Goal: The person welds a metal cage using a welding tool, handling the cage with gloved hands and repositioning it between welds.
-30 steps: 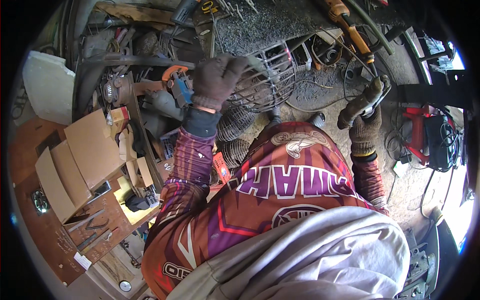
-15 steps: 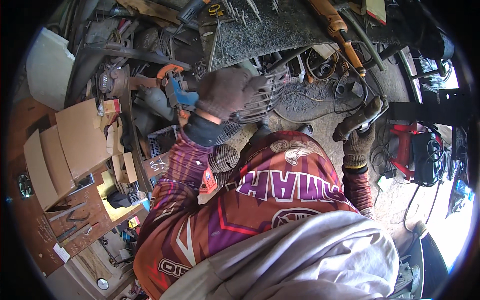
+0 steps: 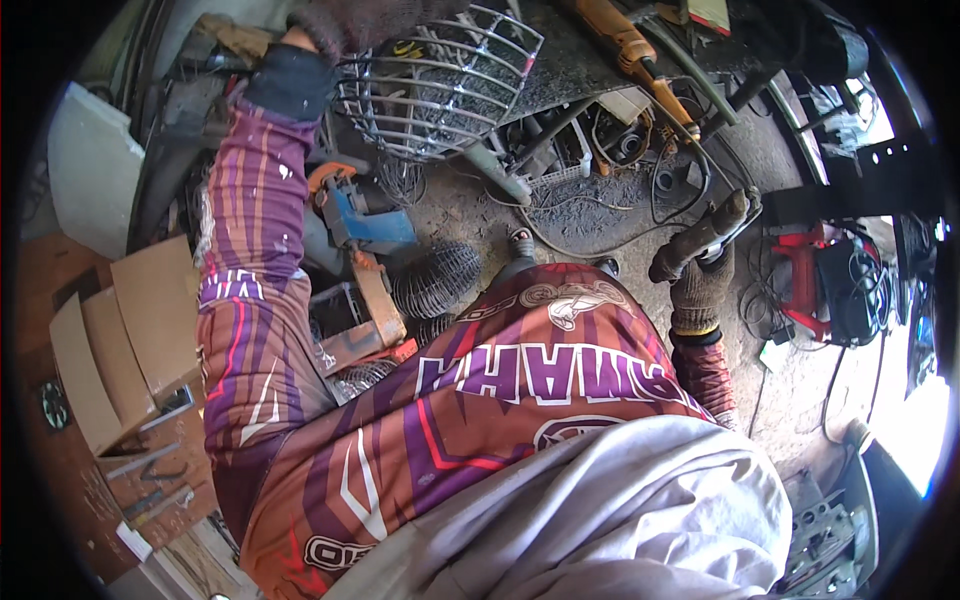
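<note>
My left hand (image 3: 365, 22), in a dark work glove, is stretched far forward at the upper edge, where part of it is cut off. It is closed on the rim of a domed wire cage (image 3: 440, 128) of curved steel bars, held over the front of the dark workbench (image 3: 560, 75). Off to the right, low beside my body, my right hand (image 3: 703, 285) wears a knit glove and is closed. A brownish, pale-edged shape lies at its fingers; I cannot make out what it is.
More coiled wire cages (image 3: 437, 280) stand on the floor near my feet, beside a blue and orange metal tool (image 3: 365, 218). An orange power tool (image 3: 625, 45) lies on the bench. Cables cross the floor towards a red and black machine (image 3: 815, 285). Cardboard boxes (image 3: 150, 315) stand left.
My left hand has carried the wire cage forward and left, up from near my knees to the bench, and my arm has straightened. My right hand has barely shifted.
</note>
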The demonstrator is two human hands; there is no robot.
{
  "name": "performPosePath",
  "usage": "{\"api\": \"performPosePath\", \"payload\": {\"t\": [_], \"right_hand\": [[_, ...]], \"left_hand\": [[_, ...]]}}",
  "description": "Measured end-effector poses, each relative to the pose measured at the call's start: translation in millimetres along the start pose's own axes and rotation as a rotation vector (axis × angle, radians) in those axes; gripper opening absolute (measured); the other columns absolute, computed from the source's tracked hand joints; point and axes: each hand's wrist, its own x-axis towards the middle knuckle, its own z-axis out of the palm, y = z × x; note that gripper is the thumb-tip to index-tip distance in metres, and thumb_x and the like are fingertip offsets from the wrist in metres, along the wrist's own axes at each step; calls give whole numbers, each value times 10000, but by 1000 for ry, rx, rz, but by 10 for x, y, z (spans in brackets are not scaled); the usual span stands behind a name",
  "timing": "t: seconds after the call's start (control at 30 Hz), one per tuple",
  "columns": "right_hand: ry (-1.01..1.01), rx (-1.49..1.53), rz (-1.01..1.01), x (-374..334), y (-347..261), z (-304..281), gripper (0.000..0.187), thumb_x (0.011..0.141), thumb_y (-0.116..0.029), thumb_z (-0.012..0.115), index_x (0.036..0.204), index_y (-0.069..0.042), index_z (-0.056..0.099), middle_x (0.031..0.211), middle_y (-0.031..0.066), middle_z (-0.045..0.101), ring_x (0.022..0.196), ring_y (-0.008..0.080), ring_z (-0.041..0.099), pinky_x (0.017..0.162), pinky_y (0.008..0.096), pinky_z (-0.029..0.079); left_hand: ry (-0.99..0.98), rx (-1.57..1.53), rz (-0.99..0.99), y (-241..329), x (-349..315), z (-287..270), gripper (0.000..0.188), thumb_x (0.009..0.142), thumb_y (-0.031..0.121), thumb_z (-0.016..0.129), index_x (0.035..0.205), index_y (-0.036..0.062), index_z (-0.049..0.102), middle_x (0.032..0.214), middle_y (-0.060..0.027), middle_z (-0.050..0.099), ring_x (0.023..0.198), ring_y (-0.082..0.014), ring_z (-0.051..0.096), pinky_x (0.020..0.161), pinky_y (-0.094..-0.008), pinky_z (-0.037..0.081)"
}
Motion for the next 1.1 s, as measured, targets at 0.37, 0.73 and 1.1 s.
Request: {"api": "performPosePath", "payload": {"t": [0.37,0.73,1.1], "right_hand": [[265,130,24,-212,69,-115,574,814,-203,811,1266,-41,497,909,32,658,737,132,638,621,271,508],[234,305,0,-267,-150,169,586,893,-51,699,1411,-31,426,787,19,599,585,118,573,513,271,468],[267,55,-104,144,-98,156,619,841,-155,774,1364,-31,466,943,66,654,758,168,652,635,333,563]], "left_hand": [[-318,417,176,-405,1340,592,597,997,539,460,779,13,643,889,-159,659,755,-308,616,908,-489,506],[-186,647,403,-356,1655,1017,442,876,527,619,943,108,741,813,-149,699,763,-274,683,702,-439,506],[659,298,660,-47,270,1274,294,841,435,690,971,175,643,813,-42,633,795,-245,644,719,-408,514]]}}
